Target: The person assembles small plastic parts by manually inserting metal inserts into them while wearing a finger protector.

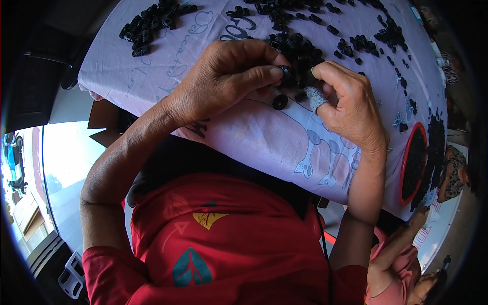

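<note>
My left hand [229,76] pinches a small black plastic part [286,71] between thumb and forefinger. Just to its right, my right hand [351,101] is closed, forefinger bent toward the thumb; whatever its fingertips hold is too dark and small to make out. A grey wrap [315,98] covers that thumb. Both hands are raised over the near side of the cloth-covered table, in front of a heap of black plastic parts [305,48]. Below the fingertips lies a round black piece [280,102] with a hole in its middle.
A pale printed cloth [254,137] covers the table. More black ridged parts [147,28] are piled at the far left, with others scattered along the far side. At the right edge stands a red-rimmed basin [414,162] of dark pieces. Another person's arm [399,249] reaches in at lower right.
</note>
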`<act>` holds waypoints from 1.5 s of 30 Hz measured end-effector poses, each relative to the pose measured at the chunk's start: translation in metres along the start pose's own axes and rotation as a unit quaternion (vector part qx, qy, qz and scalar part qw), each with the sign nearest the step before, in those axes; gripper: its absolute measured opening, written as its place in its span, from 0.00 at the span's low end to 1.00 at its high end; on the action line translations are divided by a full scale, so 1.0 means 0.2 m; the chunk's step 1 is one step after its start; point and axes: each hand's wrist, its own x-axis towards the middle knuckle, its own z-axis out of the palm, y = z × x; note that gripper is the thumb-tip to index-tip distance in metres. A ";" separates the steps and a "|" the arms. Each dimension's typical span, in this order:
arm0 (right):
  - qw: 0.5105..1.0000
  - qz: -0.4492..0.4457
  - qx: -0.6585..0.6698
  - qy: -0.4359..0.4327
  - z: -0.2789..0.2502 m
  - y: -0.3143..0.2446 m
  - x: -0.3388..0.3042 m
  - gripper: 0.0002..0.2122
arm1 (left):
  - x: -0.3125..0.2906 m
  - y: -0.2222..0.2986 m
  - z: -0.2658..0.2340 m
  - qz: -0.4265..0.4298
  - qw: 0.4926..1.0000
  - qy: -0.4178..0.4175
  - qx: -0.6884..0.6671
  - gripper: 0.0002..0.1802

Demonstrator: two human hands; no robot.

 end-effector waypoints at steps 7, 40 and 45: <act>1.000 -0.006 0.013 0.016 0.01 0.01 0.00 0.13 | 0.00 0.00 0.01 -0.004 1.000 0.003 -0.002 0.16; 0.977 0.004 0.201 0.073 0.02 -0.01 0.00 0.09 | 0.00 0.02 0.03 0.002 1.000 0.005 0.020 0.14; 0.970 -0.023 0.229 0.082 0.03 -0.01 0.01 0.08 | 0.00 0.02 0.03 -0.002 1.000 -0.011 0.021 0.14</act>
